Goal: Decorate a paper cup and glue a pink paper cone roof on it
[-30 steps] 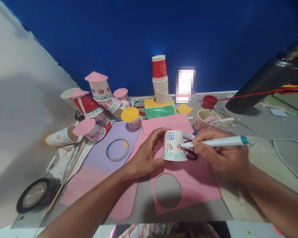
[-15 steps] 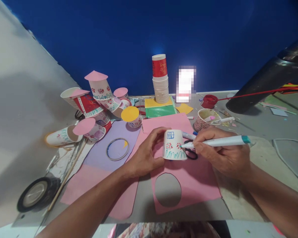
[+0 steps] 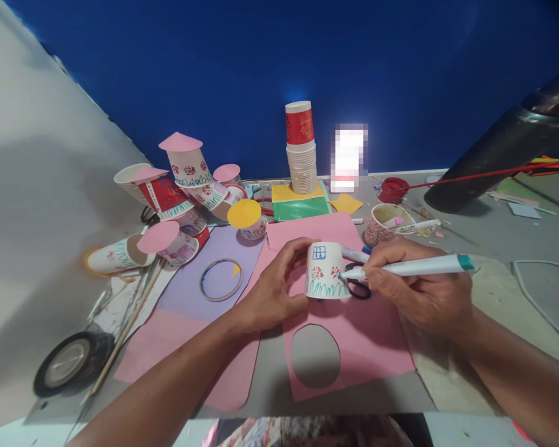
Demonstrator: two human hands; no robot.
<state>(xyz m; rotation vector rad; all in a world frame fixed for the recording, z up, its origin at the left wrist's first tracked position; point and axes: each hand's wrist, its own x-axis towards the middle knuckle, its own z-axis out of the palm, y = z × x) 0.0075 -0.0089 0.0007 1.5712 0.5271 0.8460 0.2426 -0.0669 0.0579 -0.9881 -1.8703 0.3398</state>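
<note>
My left hand (image 3: 282, 279) grips a white paper cup (image 3: 325, 264) from its left side, the cup turned upside down. A blue window, red flowers and green grass strokes are drawn on it. Between the fingers of my right hand (image 3: 414, 285) is a white marker (image 3: 412, 267) with a teal end, its tip at the right-hand red flowers. Below the cup lies a pink paper sheet (image 3: 372, 347) with a round hole cut in it. Black scissor handles (image 3: 359, 289) and another marker (image 3: 351, 254) show partly behind the cup and my right hand.
Decorated cups with pink cone roofs (image 3: 181, 144) crowd the left back. A tall cup stack (image 3: 302, 167) stands behind. Tape rolls (image 3: 221, 280) and a wooden stick (image 3: 125, 329) lie left. At right are a patterned cup (image 3: 377, 228) and a black bottle (image 3: 489, 149).
The marker in my right hand has shifted very slightly. The cup stays in my left hand, nearly in the same place.
</note>
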